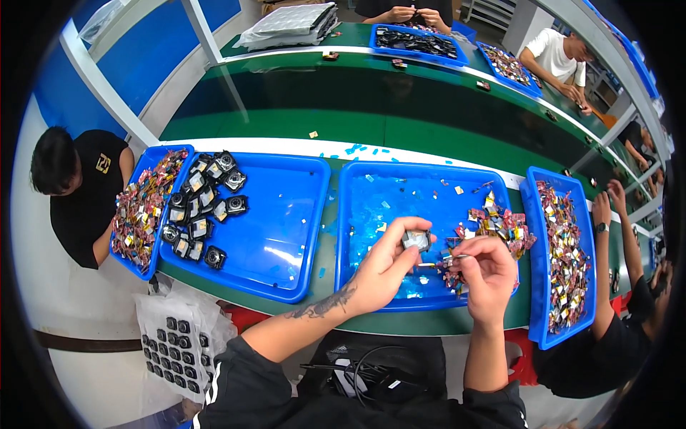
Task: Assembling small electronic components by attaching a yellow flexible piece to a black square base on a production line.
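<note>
Over the middle blue tray [325,236], no; my left hand [389,266] is closed round a small dark square part [416,241] with a pale, shiny face, held between thumb and fingers. Just to its right my right hand [487,275] makes a pinch. Something thin and metallic shows at its fingertips, too small to name. Beneath and beyond the right hand lies a heap of small pink, yellow and silver electronic parts [496,222] in the right part of the tray.
A left blue tray [286,282] holds several black camera-like modules [204,196]. Bins of small parts stand at far left [150,207] and right [564,250]. Co-workers sit on both sides and across the green belt [286,93]. A bag of black modules [174,347] lies lower left.
</note>
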The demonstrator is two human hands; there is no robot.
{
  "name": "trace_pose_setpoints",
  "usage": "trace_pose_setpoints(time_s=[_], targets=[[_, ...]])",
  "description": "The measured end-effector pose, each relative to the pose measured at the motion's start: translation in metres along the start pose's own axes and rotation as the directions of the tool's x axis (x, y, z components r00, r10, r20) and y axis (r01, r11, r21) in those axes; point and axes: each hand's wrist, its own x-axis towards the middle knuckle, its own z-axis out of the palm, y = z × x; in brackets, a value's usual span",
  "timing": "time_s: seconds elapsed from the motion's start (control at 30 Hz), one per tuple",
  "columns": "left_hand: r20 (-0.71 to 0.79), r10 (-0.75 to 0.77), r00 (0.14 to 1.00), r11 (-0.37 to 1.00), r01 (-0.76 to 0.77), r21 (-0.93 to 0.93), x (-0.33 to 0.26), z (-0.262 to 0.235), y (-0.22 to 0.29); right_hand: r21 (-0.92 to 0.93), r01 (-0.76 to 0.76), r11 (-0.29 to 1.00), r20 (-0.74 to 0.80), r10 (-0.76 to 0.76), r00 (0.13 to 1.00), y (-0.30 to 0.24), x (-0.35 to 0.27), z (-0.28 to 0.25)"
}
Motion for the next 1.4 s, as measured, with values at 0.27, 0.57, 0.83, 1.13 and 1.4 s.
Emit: trace_pose_setpoints(time_s=[0.27, 0.57, 0.83, 1.13, 1.4], targets=[[-0.072, 0.009, 0.997, 0.998, -0.014, -0.061, 0.002, -0.004, -0.003, -0.464, -0.033, 0.885, 0.101, 0.090, 0.991, -0.007, -0.001, 0.011], [0.044, -0.121, 0.992, 0.832, 0.125, -0.540, 0.002, -0.004, 0.003, -0.245, -0.087, 0.966, 0.124, 0.120, 0.985, -0.006, -0.011, 0.008], [0.310, -0.047, 0.950, 0.835, 0.207, -0.510, -0.003, -0.008, 0.013, -0.427, 0.061, 0.902, 0.184, 0.020, 0.983, -0.031, -0.011, 0.010], [0.100, -0.097, 0.990, 0.964, 0.119, -0.239, 0.000, -0.007, 0.016, -0.109, -0.083, 0.991, 0.015, 0.085, 0.996, -0.025, -0.025, -0.007], [-0.030, -0.082, 0.996, 0.978, 0.074, -0.195, 0.006, -0.003, 0.005, -0.207, -0.214, 0.955, -0.080, 0.201, 0.976, -0.009, -0.010, 0.017]])
